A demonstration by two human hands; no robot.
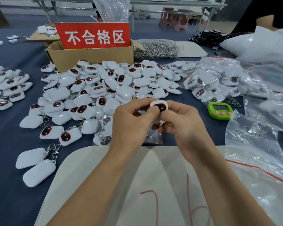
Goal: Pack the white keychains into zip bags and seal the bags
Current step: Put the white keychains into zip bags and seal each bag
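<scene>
A white keychain (160, 106) with a dark red-rimmed face is held up between both hands above the table's near middle. My left hand (131, 126) pinches it from the left, and my right hand (181, 126) curls round it from the right and below. A small clear zip bag (154, 137) with a red strip hangs under the hands, mostly hidden by them. A large heap of loose white keychains (104, 88) lies just beyond. Bagged keychains (207, 80) are piled to the right.
A cardboard box (90, 54) with a red sign stands behind the heap. A bag of metal rings (155, 48) lies beside it. A green timer (220, 110) sits to the right. Clear plastic bags (260, 144) cover the right side. More keychains (8, 88) lie at left.
</scene>
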